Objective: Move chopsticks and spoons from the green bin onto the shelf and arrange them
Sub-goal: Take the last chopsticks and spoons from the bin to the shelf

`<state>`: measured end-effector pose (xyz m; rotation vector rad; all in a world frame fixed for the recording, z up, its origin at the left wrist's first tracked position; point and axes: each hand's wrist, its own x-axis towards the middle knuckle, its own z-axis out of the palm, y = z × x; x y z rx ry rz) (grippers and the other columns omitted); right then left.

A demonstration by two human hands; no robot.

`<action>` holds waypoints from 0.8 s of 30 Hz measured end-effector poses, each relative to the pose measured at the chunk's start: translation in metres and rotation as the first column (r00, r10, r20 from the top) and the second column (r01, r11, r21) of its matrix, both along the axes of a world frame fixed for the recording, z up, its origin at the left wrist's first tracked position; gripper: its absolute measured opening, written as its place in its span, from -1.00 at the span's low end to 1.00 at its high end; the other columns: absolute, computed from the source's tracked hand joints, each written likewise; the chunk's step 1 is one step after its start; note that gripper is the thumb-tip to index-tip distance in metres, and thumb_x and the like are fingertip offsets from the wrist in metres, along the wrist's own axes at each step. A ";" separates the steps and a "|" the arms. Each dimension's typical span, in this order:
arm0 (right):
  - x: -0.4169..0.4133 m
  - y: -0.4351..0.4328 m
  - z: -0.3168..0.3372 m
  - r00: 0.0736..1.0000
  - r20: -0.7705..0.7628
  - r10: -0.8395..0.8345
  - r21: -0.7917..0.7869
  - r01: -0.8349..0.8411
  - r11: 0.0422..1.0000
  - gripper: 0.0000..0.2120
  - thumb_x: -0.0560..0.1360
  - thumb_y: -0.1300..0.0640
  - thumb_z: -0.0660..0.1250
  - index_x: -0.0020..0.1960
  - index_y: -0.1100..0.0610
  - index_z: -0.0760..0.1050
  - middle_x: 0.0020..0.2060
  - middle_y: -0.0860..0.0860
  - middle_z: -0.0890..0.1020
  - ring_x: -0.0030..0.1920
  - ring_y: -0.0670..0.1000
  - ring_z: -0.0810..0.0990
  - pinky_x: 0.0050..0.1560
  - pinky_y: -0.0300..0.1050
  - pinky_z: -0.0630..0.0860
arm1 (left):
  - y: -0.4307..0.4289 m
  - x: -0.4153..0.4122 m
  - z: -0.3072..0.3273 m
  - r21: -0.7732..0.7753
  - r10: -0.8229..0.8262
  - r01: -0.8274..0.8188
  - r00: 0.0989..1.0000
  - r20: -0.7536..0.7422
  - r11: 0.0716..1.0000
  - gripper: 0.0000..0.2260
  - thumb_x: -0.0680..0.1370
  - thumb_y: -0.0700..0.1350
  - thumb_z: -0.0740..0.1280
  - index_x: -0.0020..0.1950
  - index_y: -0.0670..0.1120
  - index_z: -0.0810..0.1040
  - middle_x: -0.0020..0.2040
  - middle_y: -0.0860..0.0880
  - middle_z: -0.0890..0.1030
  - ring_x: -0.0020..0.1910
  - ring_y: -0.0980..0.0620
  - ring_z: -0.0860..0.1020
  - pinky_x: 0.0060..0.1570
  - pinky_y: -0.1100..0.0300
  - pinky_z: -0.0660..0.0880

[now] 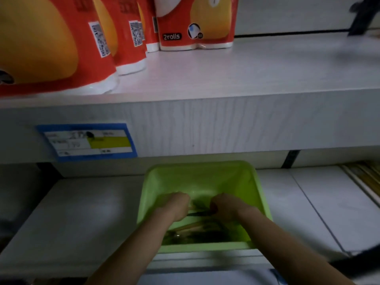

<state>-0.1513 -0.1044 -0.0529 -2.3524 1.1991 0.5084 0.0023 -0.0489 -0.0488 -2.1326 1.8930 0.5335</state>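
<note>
Left hand (174, 204) and right hand (226, 206), low centre: fingers curled down, each gripping one end of a dark chopstick (200, 212); grip detail blurred. More chopsticks (191, 225) below, in green bin (197, 173) on lower shelf (82, 212). Red roll packs (195, 21) upper left.
</note>
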 end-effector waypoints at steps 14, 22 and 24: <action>0.025 0.028 -0.001 0.986 0.014 0.168 -0.221 -0.161 0.962 -0.70 0.55 0.07 0.22 0.18 0.24 0.46 0.16 0.20 0.49 0.13 0.22 0.53 0.05 0.02 0.47 | 0.013 0.003 0.000 -0.111 0.042 -0.031 0.995 0.094 0.993 -0.78 0.56 -0.27 0.14 0.09 -0.15 0.54 0.10 -0.13 0.59 0.08 -0.11 0.56 -0.06 0.12 0.42; 0.041 0.030 -0.005 0.924 -0.193 0.330 -0.322 -0.378 0.868 -0.72 0.56 0.04 0.20 0.09 0.23 0.51 0.07 0.19 0.58 0.06 0.17 0.58 -0.09 -0.04 0.46 | 0.012 0.010 0.002 -0.139 0.099 -0.091 0.994 0.050 0.986 -0.79 0.54 -0.26 0.17 0.07 -0.12 0.56 0.10 -0.12 0.60 0.08 -0.11 0.57 -0.02 0.12 0.45; 0.043 0.030 -0.007 0.910 -0.213 0.356 -0.329 -0.410 0.851 -0.72 0.56 0.02 0.20 0.07 0.22 0.51 0.05 0.18 0.59 0.04 0.17 0.58 -0.09 -0.05 0.47 | 0.011 0.013 0.003 -0.151 0.108 -0.101 0.993 0.040 0.983 -0.80 0.54 -0.25 0.18 0.05 -0.11 0.56 0.08 -0.09 0.61 0.04 -0.09 0.58 -0.09 0.14 0.42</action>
